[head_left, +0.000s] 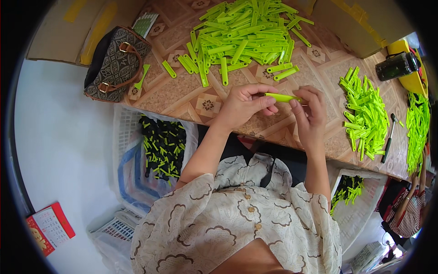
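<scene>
Over there, 1 lime-green strip (282,97) sits pinched by its ends, left hand (244,106) and right hand (313,113) closed on it, above the tabletop (175,97), near a big heap of similar pieces (246,39).

Table (175,98): extends from 10 through 12 to 4 o'clock; top, brown with tile-like geometric and floral pattern. Cardboard panels, yellow-taped: one (59,39) between 10 and 11 o'clock, one (340,27) between 1 and 2 o'clock. Pale surface (68,132), 9 o'clock: brightly lit; wall or floor indeterminate. Calendar (50,226), red and white: 8 o'clock.
</scene>
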A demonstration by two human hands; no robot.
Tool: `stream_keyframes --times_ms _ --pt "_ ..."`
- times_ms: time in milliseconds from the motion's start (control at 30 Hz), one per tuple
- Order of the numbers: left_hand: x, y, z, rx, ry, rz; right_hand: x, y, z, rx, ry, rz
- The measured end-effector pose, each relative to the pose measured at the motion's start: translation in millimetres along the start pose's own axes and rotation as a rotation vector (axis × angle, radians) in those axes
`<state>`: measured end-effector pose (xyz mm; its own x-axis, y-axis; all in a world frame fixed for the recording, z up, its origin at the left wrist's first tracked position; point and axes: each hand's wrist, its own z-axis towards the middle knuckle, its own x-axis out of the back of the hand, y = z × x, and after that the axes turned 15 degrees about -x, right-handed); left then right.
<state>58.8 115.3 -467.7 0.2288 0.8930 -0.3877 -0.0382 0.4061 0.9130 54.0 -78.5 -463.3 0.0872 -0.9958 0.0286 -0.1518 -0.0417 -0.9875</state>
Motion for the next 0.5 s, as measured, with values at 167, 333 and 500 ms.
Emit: stream_keyframes --times_ms 167,333,500 --pt "-0.2 1.0 2.6 0.047 -0.004 0.019 5.2 -11.9 0.2 0.520 0.104 -0.641" --pt "-3.1 7.6 0.0 0.053 -0.042 -0.038 7.0 -7.9 -3.1 0.371 0.089 -0.530" --pt "-0.3 4.4 -0.4 0.065 -0.059 -0.044 7.2 -6.8 -5.5 0.278 0.081 -0.423"
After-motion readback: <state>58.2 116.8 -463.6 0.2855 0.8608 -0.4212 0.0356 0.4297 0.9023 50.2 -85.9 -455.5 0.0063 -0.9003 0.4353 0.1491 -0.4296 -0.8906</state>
